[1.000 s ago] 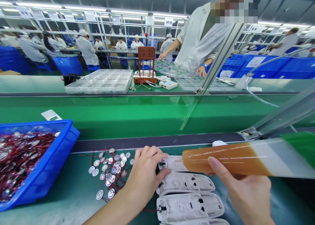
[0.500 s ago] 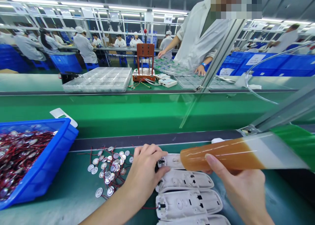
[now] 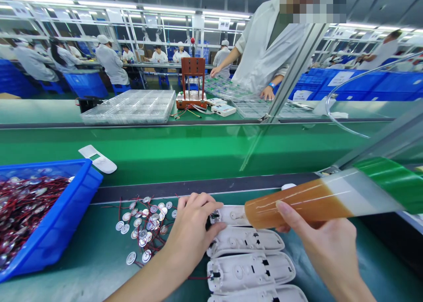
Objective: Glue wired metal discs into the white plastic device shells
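Observation:
My left hand (image 3: 194,227) pinches the left end of the farthest white plastic shell (image 3: 232,214), thumb at its near edge and fingers at its far edge. My right hand (image 3: 325,240) is wrapped round a translucent bottle (image 3: 297,203) of amber liquid with a green base. The bottle lies tilted, its narrow end low over that shell; whether the tip touches is hidden. Nearer to me, more white shells (image 3: 247,273) lie in a column, inner sides up. Left of my left hand, several round metal discs with red wires (image 3: 142,238) are scattered.
A blue bin (image 3: 66,231) of wired discs stands at the left. Beyond the dark edge strip, a white cover (image 3: 99,159) lies on the green belt (image 3: 158,150). Across it are clear trays (image 3: 132,106), a red-brown fixture (image 3: 192,83) and a person's hands. A metal post rises at right.
The bottle's green end has swung slightly toward me and its narrow end has shifted a little right. The white cover on the belt has moved right. My left hand keeps its hold.

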Available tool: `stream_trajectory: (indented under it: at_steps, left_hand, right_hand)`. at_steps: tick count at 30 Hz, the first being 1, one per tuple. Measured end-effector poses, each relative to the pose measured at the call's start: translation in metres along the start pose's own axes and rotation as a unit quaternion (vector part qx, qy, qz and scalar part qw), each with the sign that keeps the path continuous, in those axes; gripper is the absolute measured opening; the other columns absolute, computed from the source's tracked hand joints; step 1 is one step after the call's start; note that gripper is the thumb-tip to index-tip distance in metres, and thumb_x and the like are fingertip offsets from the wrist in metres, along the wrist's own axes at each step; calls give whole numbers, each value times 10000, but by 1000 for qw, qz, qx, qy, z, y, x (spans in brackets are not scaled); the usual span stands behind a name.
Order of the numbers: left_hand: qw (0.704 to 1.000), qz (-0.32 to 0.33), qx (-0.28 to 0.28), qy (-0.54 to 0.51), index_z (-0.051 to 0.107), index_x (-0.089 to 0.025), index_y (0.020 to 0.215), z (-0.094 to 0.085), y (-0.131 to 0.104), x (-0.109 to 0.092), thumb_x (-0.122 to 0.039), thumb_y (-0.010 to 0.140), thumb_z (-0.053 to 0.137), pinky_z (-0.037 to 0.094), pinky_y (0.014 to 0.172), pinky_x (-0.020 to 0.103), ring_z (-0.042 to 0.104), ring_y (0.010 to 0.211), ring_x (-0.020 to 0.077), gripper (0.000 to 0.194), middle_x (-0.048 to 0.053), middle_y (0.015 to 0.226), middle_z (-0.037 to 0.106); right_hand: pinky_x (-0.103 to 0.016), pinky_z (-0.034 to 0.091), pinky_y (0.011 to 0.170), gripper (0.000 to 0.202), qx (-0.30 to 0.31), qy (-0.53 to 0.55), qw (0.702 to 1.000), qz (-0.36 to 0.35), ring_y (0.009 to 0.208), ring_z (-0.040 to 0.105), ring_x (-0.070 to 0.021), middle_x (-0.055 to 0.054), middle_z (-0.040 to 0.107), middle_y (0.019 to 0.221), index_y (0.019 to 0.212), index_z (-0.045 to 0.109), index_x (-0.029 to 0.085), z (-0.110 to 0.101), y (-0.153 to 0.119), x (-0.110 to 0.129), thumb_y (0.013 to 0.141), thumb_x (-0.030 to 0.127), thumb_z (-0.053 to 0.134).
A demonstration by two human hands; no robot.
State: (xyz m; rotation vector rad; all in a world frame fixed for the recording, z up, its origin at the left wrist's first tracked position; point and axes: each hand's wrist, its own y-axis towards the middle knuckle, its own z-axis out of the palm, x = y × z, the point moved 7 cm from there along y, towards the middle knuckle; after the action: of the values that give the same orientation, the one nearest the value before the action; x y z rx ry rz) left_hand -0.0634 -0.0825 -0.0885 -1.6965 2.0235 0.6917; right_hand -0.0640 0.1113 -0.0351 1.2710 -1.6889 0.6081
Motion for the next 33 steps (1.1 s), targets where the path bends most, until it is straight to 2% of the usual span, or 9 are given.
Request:
stream_trajectory:
  at_steps: [6,12,20,26,33]
  left_hand:
    - [1000,17,-18,5,624,-295,983,1,-2,0,-202,720,704,273,807,316,496,912,145,291,-69,978,592]
    - [999,28,-38,19,631,-295,973,1,-2,0,-202,708,714,288,792,305,503,904,139,293,-71,966,596]
    - [999,18,-27,19,634,-299,971,0,-1,1,-199,701,718,302,792,307,511,911,146,301,-67,971,597]
    - [1000,10,-15,14,627,-300,977,1,-1,2,-227,718,707,294,806,314,502,910,142,281,-73,970,593]
    - [1000,7,-11,7,625,-288,989,2,-1,0,-220,735,689,291,826,328,500,928,157,270,-53,985,593]
  right_hand:
    - [-133,399,681,394,-15,-1,1000,2,603,516,-44,12,538,588,607,561,130,0,1,-1,639,522,536]
    - [-151,426,737,400,-15,2,1000,-10,679,544,-69,-9,569,663,611,574,128,1,3,-7,621,529,573]
    - [-173,454,736,454,-33,28,999,-14,678,544,-91,-25,569,651,603,577,138,4,5,-20,570,590,598]
    - [-165,451,778,501,-26,-15,999,10,668,543,-94,-24,566,639,599,569,144,0,7,-21,554,643,553]
    - [-143,436,729,500,-32,-26,999,25,647,543,-81,-10,553,597,563,570,148,-4,5,-17,540,645,521]
